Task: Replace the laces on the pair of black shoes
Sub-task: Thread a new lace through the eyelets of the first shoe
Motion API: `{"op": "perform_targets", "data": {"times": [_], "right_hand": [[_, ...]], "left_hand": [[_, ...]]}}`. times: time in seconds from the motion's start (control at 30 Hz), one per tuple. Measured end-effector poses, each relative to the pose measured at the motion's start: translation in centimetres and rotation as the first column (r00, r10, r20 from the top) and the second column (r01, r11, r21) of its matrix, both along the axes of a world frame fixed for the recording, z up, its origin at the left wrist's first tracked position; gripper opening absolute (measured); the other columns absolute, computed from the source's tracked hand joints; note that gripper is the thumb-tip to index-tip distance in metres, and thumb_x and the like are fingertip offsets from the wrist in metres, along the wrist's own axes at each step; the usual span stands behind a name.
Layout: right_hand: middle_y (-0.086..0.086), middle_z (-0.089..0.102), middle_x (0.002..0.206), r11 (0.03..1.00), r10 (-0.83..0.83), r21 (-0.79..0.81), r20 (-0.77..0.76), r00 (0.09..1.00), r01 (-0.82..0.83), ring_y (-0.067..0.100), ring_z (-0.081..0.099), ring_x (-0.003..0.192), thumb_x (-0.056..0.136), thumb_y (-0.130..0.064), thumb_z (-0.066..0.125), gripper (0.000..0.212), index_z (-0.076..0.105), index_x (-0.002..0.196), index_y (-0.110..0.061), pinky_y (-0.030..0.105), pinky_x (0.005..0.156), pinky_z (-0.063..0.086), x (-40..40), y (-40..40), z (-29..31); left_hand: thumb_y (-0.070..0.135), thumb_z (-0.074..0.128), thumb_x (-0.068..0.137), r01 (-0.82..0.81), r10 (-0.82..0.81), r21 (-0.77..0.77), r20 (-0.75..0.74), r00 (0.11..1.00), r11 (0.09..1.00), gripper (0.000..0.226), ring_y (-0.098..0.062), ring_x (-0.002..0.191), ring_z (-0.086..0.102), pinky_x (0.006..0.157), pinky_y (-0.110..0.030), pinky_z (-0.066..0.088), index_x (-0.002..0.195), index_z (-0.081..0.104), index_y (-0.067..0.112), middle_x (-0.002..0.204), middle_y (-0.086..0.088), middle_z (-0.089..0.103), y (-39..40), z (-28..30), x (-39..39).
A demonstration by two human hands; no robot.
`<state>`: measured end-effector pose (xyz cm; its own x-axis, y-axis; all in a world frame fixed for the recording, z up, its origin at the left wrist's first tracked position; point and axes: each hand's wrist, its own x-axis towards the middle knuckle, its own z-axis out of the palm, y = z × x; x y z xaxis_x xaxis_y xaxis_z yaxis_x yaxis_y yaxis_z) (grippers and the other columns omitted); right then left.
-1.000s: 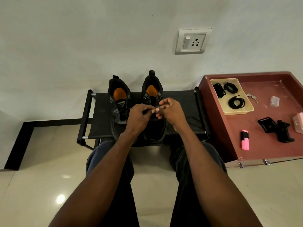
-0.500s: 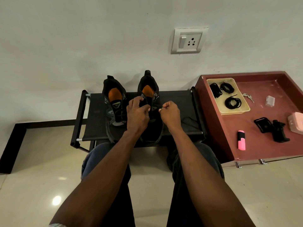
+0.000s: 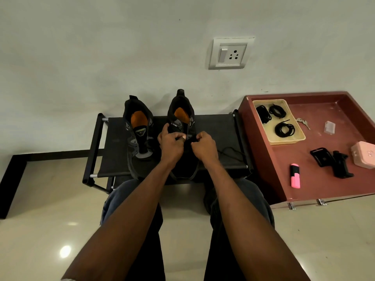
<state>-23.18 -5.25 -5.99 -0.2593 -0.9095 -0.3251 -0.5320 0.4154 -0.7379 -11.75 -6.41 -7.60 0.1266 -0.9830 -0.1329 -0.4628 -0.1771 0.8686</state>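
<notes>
Centrally, black rack (image 3: 213, 126) stands against pale wall (image 3: 101, 47).

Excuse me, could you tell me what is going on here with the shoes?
A seated person is working on the right-hand black shoe of a pair standing on a low black rack. The left hand grips it near the tongue, and the right hand is closed beside it, apparently pulling a lace. The other shoe stands untouched. Three coiled black laces wait in a yellow tray to the right.
</notes>
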Motion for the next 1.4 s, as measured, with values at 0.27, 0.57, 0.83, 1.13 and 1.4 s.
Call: {"op": "perform_targets", "data": {"times": [0.27, 0.57, 0.83, 1.13, 1.4], "right_hand": [[0.011, 0.061, 0.092, 1.000, 0.029, -0.005, -0.030, 0.999, -0.029, 0.030, 0.060, 0.081, 0.083, -0.007, 0.056, 0.022, 0.057, 0.105, -0.005, 0.035, 0.065, 0.047, 0.2, 0.2, 0.3], [0.010, 0.068, 0.108, 0.987, 0.026, -0.151, -0.117, 0.993, -0.044, 0.027, 0.064, 0.101, 0.093, -0.014, 0.064, 0.020, 0.067, 0.112, -0.010, 0.032, 0.079, 0.049, -0.2, -0.1, 0.0], [0.005, 0.059, 0.095, 0.949, 0.073, -0.299, -0.098, 0.992, -0.099, 0.016, 0.055, 0.080, 0.092, -0.009, 0.063, 0.004, 0.067, 0.090, -0.009, 0.023, 0.064, 0.043, 1.2, 0.0, 0.0], [0.009, 0.064, 0.094, 0.975, -0.034, -0.223, -0.097, 0.995, 0.012, 0.024, 0.059, 0.086, 0.097, -0.013, 0.054, 0.012, 0.061, 0.090, -0.008, 0.038, 0.073, 0.048, 1.2, -0.3, -0.3], [0.012, 0.065, 0.081, 0.836, -0.122, -0.250, 0.783, 0.610, 0.488, 0.018, 0.069, 0.064, 0.101, 0.003, 0.047, 0.012, 0.055, 0.093, -0.002, 0.025, 0.064, 0.058, -1.3, -1.0, 10.8]], "left_hand": [[0.017, 0.058, 0.100, 0.027, -0.019, 0.099, -0.081, 0.997, 0.995, 0.027, -0.027, 0.150, 0.009, 0.121, -0.054, 0.017, 0.124, 0.059, 0.004, 0.163, -0.014, 0.021, 0.5, 0.9, -0.5], [0.019, 0.058, 0.098, 0.267, -0.291, 0.119, 0.277, 0.916, 0.956, 0.050, -0.030, 0.152, -0.009, 0.120, -0.054, 0.002, 0.145, 0.049, 0.032, 0.168, -0.006, -0.003, 0.6, 1.4, 2.2], [0.024, 0.062, 0.096, 0.367, -0.334, 0.051, 0.540, 0.772, 0.929, 0.065, -0.033, 0.151, 0.010, 0.121, -0.051, 0.011, 0.153, 0.034, 0.034, 0.165, -0.012, 0.017, 0.3, 1.4, 3.1], [0.034, 0.063, 0.096, 0.384, -0.327, 0.025, 0.577, 0.748, 0.923, 0.066, -0.033, 0.150, 0.016, 0.120, -0.048, 0.013, 0.154, 0.031, 0.035, 0.164, -0.012, 0.020, 0.6, 0.6, 3.4], [0.038, 0.062, 0.096, 0.376, -0.288, -0.032, 0.583, 0.760, 0.926, 0.065, -0.032, 0.150, 0.017, 0.122, -0.045, 0.007, 0.153, 0.033, 0.034, 0.163, -0.011, 0.024, 1.1, 0.2, 3.6]]}}
